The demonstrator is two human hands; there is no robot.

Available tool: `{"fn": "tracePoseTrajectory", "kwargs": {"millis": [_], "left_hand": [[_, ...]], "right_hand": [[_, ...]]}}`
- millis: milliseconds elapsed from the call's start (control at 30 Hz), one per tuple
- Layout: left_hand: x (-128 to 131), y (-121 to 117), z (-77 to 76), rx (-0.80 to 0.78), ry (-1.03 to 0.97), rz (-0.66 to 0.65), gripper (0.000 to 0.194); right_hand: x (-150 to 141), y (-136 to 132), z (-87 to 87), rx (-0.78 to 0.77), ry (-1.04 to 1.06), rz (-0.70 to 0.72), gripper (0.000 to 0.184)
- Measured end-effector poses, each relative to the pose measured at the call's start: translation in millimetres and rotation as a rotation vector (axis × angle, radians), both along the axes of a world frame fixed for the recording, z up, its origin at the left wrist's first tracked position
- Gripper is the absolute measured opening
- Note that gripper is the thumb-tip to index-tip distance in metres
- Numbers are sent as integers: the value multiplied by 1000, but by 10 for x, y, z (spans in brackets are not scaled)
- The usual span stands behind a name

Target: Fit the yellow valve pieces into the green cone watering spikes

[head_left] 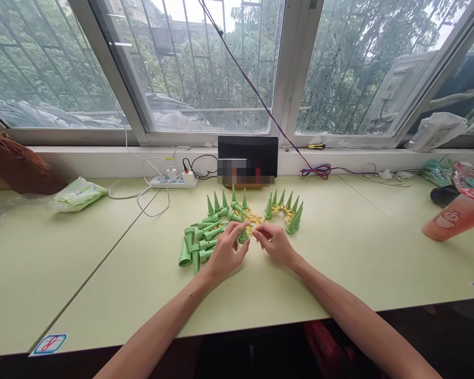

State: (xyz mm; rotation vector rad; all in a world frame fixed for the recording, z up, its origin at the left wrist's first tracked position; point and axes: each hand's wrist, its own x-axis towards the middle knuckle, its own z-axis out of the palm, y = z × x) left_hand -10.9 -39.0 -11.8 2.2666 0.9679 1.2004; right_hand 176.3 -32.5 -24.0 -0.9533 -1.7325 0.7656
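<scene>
My left hand (pixel 228 250) has its thumb and fingers around a green plastic cone spike (pixel 243 234) that stands upright with its tip up. Just to the right, my right hand (pixel 274 243) is closed in a pinch, with what looks like a small yellow plastic piece at its fingertips, partly hidden. Beyond the hands lies a pile of small yellow pieces (pixel 253 217). Several green cone spikes (pixel 209 231) lie heaped left of my left hand, and more stand upright behind them. On the right, upright green spikes (pixel 290 202) form a curve around more yellow pieces (pixel 280 208).
A dark screen (pixel 248 150) stands against the window wall. Left of it are a power strip (pixel 174 180) with looping cables and a pack of wipes (pixel 79 195). A tilted pink cup (pixel 454 216) is at the right. Bundled wires (pixel 316 170) lie along the back.
</scene>
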Motion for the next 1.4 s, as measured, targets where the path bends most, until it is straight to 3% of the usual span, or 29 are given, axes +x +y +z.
{"fn": "tracePoseTrajectory", "kwargs": {"millis": [133,467,900,1067,1400], "left_hand": [[3,-3,0,5,5,4,43],[10,15,-4,-11,-26,40,43],[1,-6,9,15,12,0,43],[9,11,4,2,-24,35,43],[3,-3,5,-11,-2,11,43]], "right_hand": [[5,1,0,-20,-26,-7,41],[-7,-19,54,20,51,-2,29],[3,1,-1,-15,-10,-5,39],[0,-5,22,-26,46,-3,31],[-7,-9,30,-3,31,9,35]]}}
